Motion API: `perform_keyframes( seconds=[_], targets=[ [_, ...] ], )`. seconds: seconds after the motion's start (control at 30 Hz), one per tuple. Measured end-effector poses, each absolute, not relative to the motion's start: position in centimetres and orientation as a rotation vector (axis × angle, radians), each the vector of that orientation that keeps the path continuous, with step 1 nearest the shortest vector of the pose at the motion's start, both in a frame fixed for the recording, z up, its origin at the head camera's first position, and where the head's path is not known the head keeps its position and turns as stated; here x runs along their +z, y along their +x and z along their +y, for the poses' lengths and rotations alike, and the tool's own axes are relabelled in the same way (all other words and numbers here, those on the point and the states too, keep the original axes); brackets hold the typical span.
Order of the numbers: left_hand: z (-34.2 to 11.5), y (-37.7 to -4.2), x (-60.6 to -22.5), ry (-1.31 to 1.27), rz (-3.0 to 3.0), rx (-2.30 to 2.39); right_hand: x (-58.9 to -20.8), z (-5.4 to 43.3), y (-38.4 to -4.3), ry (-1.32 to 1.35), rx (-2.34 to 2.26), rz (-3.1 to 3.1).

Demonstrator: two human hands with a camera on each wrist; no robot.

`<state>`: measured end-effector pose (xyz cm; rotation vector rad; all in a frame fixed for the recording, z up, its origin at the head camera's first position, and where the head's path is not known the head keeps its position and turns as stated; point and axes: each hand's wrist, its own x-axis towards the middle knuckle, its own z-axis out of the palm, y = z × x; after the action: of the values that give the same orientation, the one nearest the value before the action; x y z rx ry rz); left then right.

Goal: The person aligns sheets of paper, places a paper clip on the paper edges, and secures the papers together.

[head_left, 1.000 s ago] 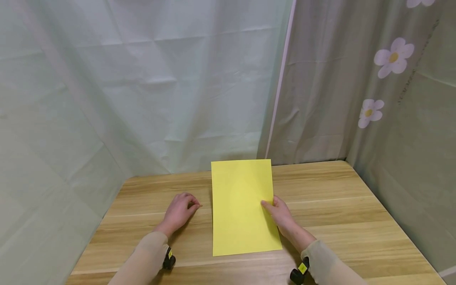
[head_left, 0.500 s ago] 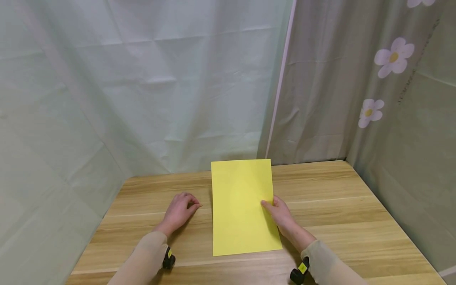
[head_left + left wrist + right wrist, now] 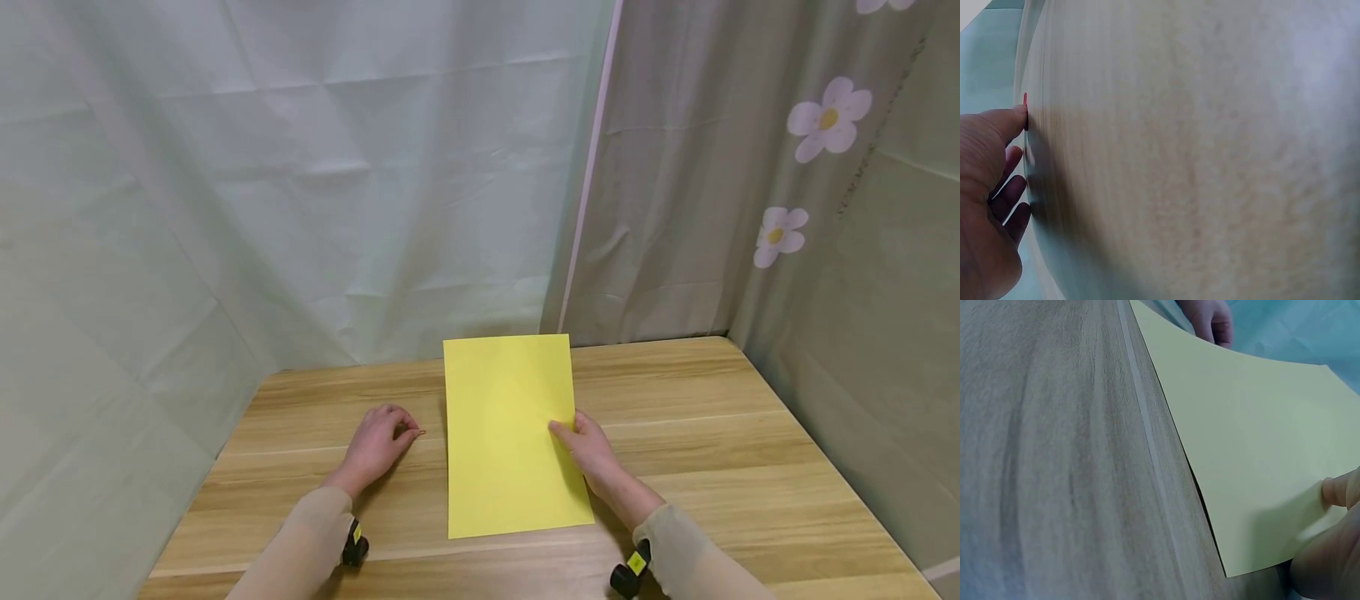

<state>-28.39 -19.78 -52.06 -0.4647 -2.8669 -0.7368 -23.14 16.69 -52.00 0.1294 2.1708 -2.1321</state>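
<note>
Upright or leaning back slightly, a plain yellow sheet of paper (image 3: 502, 483) fills the middle of the head view. My right hand (image 3: 594, 457) grips its right edge, thumb on the front face and fingers hidden behind. To the left of the sheet, my left hand (image 3: 377, 443) pinches a small red paper clip (image 3: 423, 432) between thumb and index finger, low over the table. Only the clip's thin rounded loop (image 3: 1025, 99) sticks out past the fingertips in the left wrist view; the other fingers are loosely bent. A short gap separates clip and paper.
The wood-grain table (image 3: 697, 467) runs back to a pale curtain (image 3: 375, 208). A grey curtain panel with printed flowers (image 3: 828, 120) hangs at the right. Each wrist wears a small black camera, one at the left sleeve (image 3: 355, 546) and one at the right (image 3: 628, 575).
The paper clip has turned slightly in my left fingertips, so its loop shows more openly. Both hands and the yellow sheet stay in place.
</note>
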Motion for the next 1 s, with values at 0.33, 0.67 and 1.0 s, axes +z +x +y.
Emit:
perform_keyframes(
  seconds=[0.33,0.67,1.0],
  targets=[
    [-19.82,-28.15,-52.29,-0.493,-2.834,-0.767,-51.89,16.67,-23.1,0.114,-2.134,2.181],
    [-20.04,-28.16,-52.42,-0.489,-2.845,-0.791,-52.18,16.74,-23.21,0.114,-2.097,2.223],
    [-20.2,-28.1,-51.82,-0.423,-2.874,-0.87,-52.13,16.75,-23.15,0.102,-2.098,2.226]
  ],
)
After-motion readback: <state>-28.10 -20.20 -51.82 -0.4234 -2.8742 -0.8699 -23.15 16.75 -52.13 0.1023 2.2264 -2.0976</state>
